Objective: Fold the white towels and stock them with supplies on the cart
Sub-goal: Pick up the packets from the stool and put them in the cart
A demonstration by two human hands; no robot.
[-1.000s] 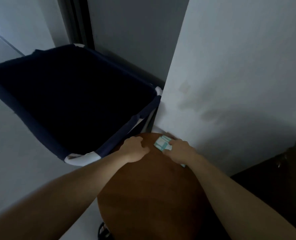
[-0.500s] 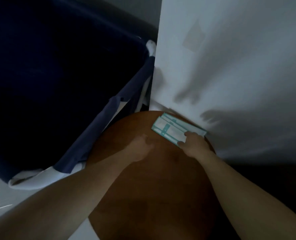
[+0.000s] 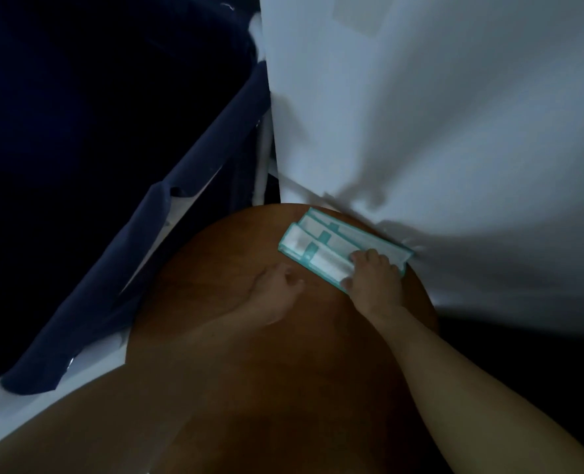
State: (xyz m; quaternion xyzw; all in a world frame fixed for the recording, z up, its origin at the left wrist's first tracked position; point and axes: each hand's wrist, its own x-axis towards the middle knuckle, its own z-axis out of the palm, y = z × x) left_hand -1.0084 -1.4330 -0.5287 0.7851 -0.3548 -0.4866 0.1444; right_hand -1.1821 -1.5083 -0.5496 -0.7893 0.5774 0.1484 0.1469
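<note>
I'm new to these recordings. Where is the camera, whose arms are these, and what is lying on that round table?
There is no machine here. A person works with bare hands, and the single camera sits on their head, looking down along both arms. The brown round table fills the middle. At its far edge, against the white wall, lie flat white packets with teal edges, overlapping. The right hand has its fingers curled over their near end. The left hand rests on the bare wood and holds nothing. On the left is a navy fabric bin. No towels are in view.
</note>
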